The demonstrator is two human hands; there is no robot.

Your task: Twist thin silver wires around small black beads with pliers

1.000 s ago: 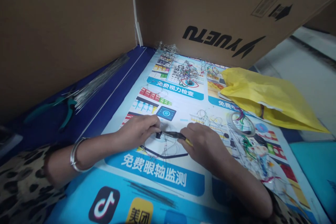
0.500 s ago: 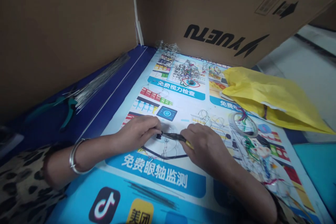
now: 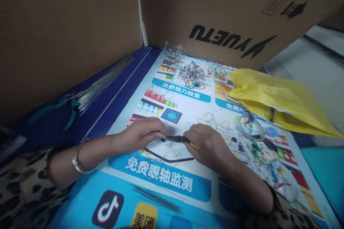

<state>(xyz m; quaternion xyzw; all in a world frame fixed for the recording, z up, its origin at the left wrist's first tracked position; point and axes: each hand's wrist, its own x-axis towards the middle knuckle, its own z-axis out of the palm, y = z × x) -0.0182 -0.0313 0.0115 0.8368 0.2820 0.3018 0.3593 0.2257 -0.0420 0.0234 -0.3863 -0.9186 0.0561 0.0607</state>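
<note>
My right hand is wrapped round a pair of pliers with dark jaws and a yellow handle. The jaws point left and meet the fingertips of my left hand. Those fingers are pinched together at the plier tips, on what looks like thin wire that trails below between the hands. The very end of the wire is hidden by the fingers and too fine to make out. Both hands are just above a printed poster that covers the work surface.
Tangled wire pieces lie at the back. A roll of clear tape and a yellow bag are at right. Teal-handled pliers and a bundle of straight wires lie left. Cardboard walls stand behind; dark wires lie in front.
My right forearm has shifted a little, lowering the elbow and showing more sleeve. The pliers have turned slightly, while my left hand stays pinched at their tips.
</note>
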